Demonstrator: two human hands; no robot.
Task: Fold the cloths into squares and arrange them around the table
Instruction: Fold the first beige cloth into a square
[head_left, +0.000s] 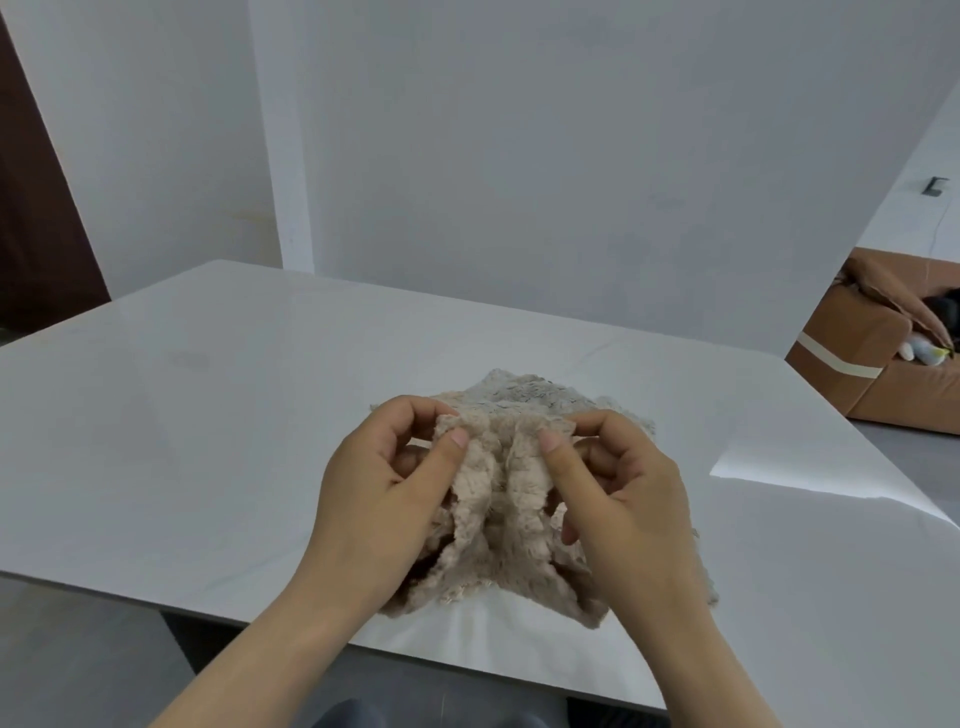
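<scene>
Both hands hold one beige fuzzy cloth (498, 499) bunched above the near middle of the white surface (182, 415). The left hand (384, 488) pinches its top edge between thumb and forefinger, and the right hand (618, 493) does the same just beside it, so the two pinch points sit close together. The cloth is crumpled, hanging in vertical pleats between the hands. Its lower hem touches or nearly touches the surface, and its far part lies spread on the surface behind the hands.

Step, as I judge it: early, finding corners or an edge on the first cloth; no fold made yet. No folded squares are in view, and no other cloths show on the surface.

Next move likely calls for sliding the pinches apart along the edge to reach the corners, pulling the cloth taut and laying it flat before the first fold. The fabric looks soft and floppy, so it will sag and bunch unless tensioned. There is plenty of bare surface to the left and ahead for spreading.

A cardboard box (872, 358) stands off to the right, past the surface, well apart from the cloth.
</scene>
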